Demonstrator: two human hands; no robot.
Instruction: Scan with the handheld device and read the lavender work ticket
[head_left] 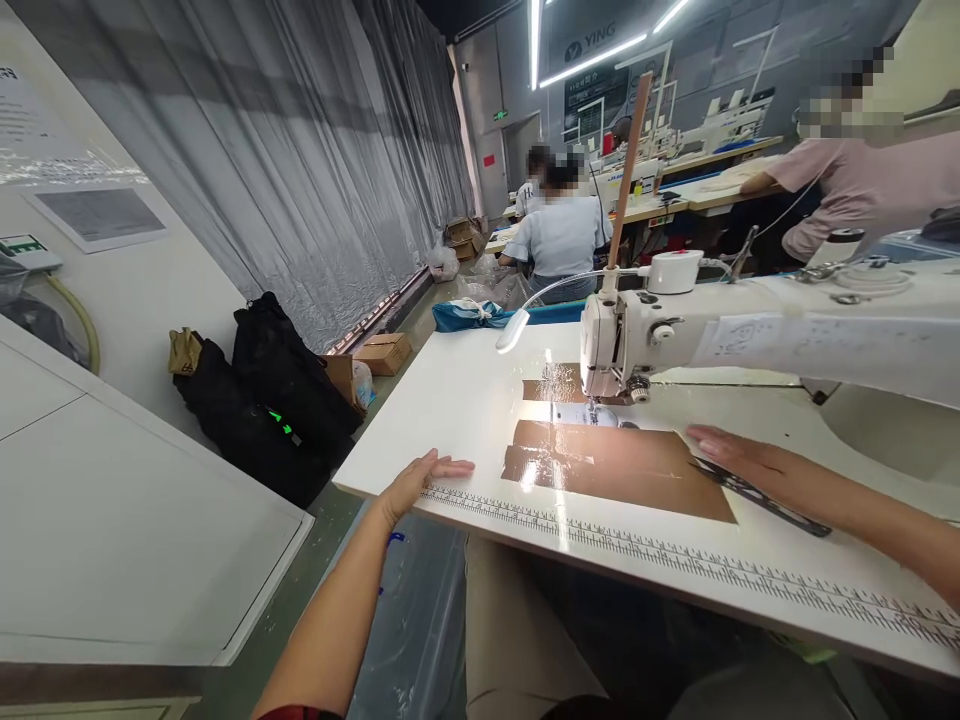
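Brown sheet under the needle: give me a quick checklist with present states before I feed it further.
1. Brown sheet lies flat on the table: ok.
2. Right hand rests on the sheet's right edge, beside the dark strip: ok.
3. Left hand on the sheet: not ok; it lies flat on the bare table near the ruler, apart from the sheet.
4. Both hands away from the needle: ok.
5. Lamp lights the needle area: ok.
6. Presser foot down: cannot tell.
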